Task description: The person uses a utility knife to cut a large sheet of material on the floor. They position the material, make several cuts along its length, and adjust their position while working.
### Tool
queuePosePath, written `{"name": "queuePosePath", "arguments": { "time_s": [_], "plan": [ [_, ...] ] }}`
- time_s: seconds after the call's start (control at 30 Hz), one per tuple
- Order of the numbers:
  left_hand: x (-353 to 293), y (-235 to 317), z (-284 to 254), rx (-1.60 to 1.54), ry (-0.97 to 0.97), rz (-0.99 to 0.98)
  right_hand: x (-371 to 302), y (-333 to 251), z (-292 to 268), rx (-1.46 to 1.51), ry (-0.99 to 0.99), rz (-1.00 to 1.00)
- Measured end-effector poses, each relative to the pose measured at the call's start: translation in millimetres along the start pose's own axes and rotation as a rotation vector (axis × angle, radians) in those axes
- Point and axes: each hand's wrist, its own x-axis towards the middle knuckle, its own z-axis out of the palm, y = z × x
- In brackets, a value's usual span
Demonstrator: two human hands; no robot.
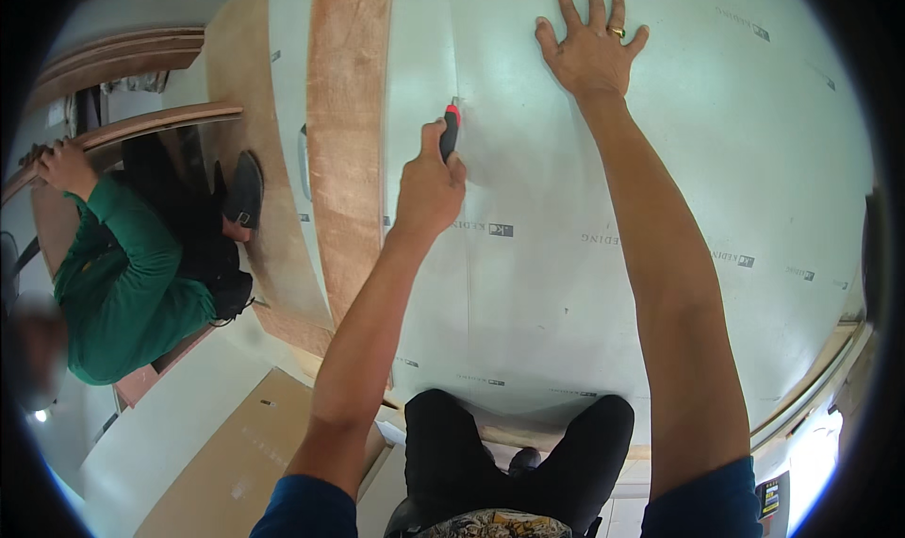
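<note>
My left hand [431, 187] is closed around a utility knife [451, 131] with a black handle and a red front part. The knife's tip points away from me and rests at a thin straight line on a large pale green sheet [537, 321]. Farther off and to the right, my right hand [594, 52] lies flat on the same sheet with its fingers spread and a ring on one of them. Printed marks repeat over the sheet, and the thin line runs from beyond the knife back toward my knees.
Along the sheet's left edge lies a reddish-brown wooden strip [349, 123]. To the left, a person in a green top [132, 293] sits with one hand on a curved wooden piece [170, 118]. A brown board [236, 453] lies at the lower left. My knees touch the near edge.
</note>
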Motion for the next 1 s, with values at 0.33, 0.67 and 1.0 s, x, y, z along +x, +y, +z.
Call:
{"name": "queuePosePath", "arguments": {
  "time_s": [0.33,0.67,1.0],
  "plan": [
    [-53.6,-15.4,19.6,0.067,-0.073,-0.048,-0.7,7.0,0.5,-0.002,0.028,-0.031],
    [38.2,4.9,-53.6,-0.191,0.345,0.431,2.4,15.0,4.2,-0.144,-0.098,0.028],
    [343.1,69.5,-49.4,-0.127,0.464,0.259,6.2,-4.3,-10.0,-0.134,-0.221,0.049]
  ]
}}
